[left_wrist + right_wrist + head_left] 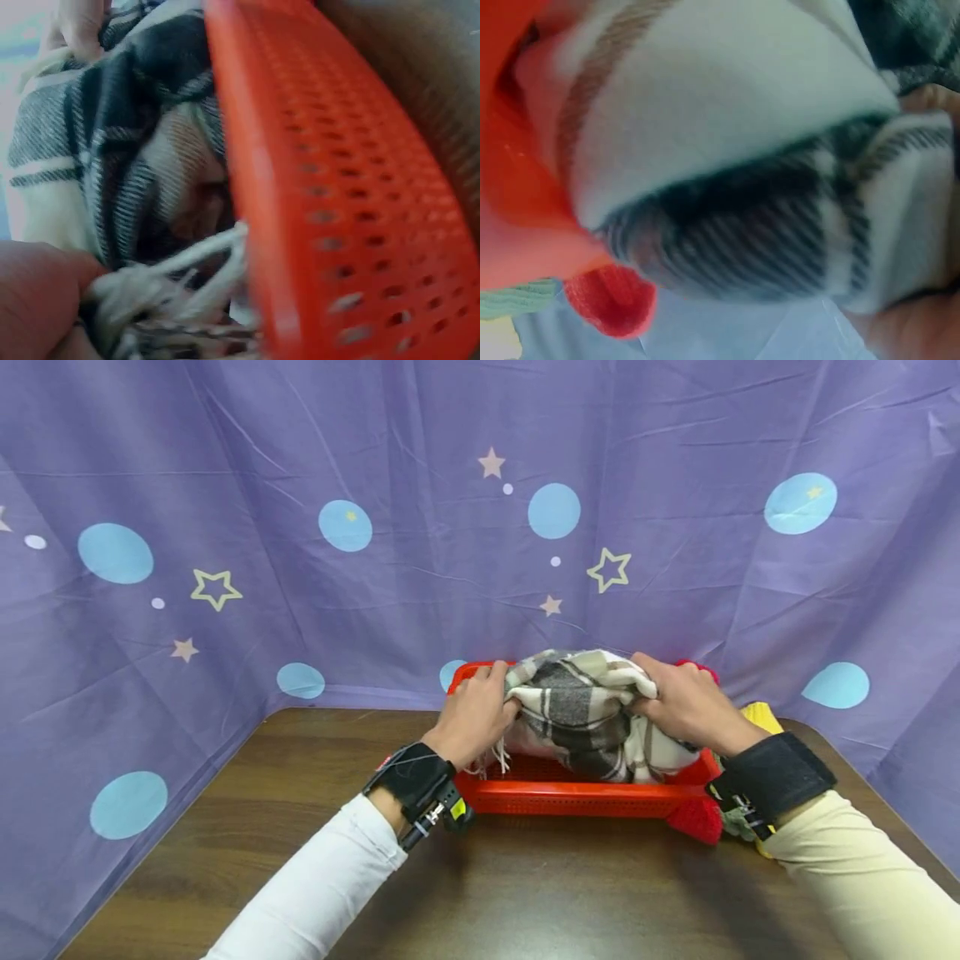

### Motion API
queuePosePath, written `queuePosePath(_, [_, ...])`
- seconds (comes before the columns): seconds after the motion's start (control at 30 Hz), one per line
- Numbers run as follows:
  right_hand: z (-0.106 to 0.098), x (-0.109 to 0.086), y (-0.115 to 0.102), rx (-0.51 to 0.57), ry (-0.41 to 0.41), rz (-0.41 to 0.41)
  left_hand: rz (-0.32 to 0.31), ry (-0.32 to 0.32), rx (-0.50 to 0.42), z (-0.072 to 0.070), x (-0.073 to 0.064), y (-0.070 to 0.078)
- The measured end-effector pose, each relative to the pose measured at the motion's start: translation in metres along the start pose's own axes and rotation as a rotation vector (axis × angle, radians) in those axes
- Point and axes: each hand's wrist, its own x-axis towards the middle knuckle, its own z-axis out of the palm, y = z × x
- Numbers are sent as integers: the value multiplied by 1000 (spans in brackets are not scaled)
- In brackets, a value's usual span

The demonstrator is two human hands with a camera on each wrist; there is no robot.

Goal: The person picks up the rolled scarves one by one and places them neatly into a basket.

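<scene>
A black, white and beige plaid scarf (570, 702) with a knotted fringe (157, 292) lies bunched in a red plastic basket (570, 800). My left hand (472, 710) pinches its left end near the fringe, above the basket's left side. At the other end, my right hand (686, 702) grips a folded edge of the cloth. The scarf bulges up between both hands, its lower folds inside the basket. In the right wrist view a white fold and a dark striped fold hang beside the basket's wall (517, 172).
Red knitted cloth (696, 818) shows at the basket's right front corner, with yellow cloth (761, 717) and some green cloth farther right. The basket stands on a brown wooden table (315, 793). A purple curtain (420, 568) with stars and dots hangs behind.
</scene>
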Motion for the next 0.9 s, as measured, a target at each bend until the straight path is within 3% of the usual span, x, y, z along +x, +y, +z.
queuePosePath(0.17, [11,2,-3,30,-161,-37,-43,-165,-47,9,-11,-12])
queuePosePath(0.33, [20,1,-3,47,-199,-64,-72,-346,-95,13,-18,-18])
queuePosePath(0.57, [34,-2,-5,9,-218,-112,-108,-443,-73,21,-23,-16])
queuePosePath(0.7, [42,-4,-11,-59,-206,-180,-124,-538,-69,12,-25,-11])
queuePosePath(0.8, [46,-4,-16,-106,-223,-181,-103,-583,-106,1,-23,-2])
queuePosePath(0.9, [49,-3,-22,-146,-259,-152,-33,-591,-177,-6,-23,10])
